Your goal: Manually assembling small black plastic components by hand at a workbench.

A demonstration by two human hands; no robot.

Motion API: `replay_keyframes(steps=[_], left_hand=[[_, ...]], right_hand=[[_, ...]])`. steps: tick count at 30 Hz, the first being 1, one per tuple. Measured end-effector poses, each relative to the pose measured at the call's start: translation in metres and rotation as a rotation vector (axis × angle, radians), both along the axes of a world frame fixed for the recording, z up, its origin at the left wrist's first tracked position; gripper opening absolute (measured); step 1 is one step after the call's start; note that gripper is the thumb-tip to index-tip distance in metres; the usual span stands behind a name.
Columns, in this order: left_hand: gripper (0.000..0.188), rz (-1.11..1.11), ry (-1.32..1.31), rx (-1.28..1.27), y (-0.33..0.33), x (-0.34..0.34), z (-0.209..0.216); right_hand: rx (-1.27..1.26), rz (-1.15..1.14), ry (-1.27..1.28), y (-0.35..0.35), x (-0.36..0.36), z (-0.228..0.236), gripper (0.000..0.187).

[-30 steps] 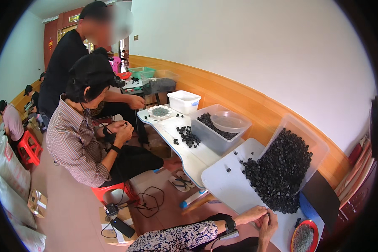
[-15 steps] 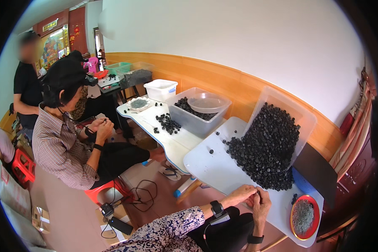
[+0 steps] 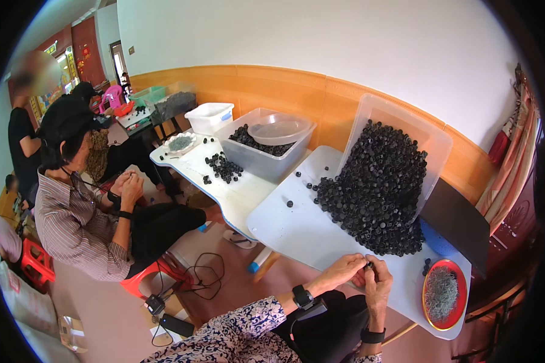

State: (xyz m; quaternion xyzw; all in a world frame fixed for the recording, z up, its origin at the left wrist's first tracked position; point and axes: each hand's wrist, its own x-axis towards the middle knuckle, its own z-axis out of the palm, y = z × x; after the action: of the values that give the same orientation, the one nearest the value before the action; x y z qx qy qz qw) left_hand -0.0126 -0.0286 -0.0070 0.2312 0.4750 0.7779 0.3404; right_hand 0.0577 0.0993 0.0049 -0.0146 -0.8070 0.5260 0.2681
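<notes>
My left hand (image 3: 343, 270) and my right hand (image 3: 378, 283) meet at the near edge of the pale table (image 3: 284, 233). Their fingertips are pinched together around a small black cap-like part (image 3: 369, 264), mostly covered by the fingers. Just beyond them, a big heap of small round black parts (image 3: 375, 187) spills out of a tipped clear plastic bin (image 3: 433, 142). To the right of my right hand, a red oval dish (image 3: 462, 296) with a gold rim holds many thin, silvery-grey pieces (image 3: 441, 294), too fine to make out singly.
A blue basket (image 3: 436, 239) and a dark board (image 3: 457, 227) stand beyond the dish. On the adjoining table are a grey bin (image 3: 266, 158), a white tub (image 3: 209, 118) and loose black parts (image 3: 223, 167). A co-worker (image 3: 82, 212) sits at left; cables (image 3: 203, 275) lie on the floor.
The view has shifted, so the tables and co-worker appear farther left and higher. My hands stay together at the table edge, pinching the small black part.
</notes>
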Motion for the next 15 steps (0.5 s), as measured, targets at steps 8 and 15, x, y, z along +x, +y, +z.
replay_keyframes(steps=[8,15], left_hand=[[0.029,0.06,0.052,-0.028,0.003,-0.002,-0.002],[0.028,0.047,-0.014,0.016,-0.006,-0.004,0.0]], right_hand=[[0.038,0.008,0.015,-0.004,-0.003,0.001,0.022],[0.083,-0.045,-0.069,-0.01,-0.002,0.008,0.022]])
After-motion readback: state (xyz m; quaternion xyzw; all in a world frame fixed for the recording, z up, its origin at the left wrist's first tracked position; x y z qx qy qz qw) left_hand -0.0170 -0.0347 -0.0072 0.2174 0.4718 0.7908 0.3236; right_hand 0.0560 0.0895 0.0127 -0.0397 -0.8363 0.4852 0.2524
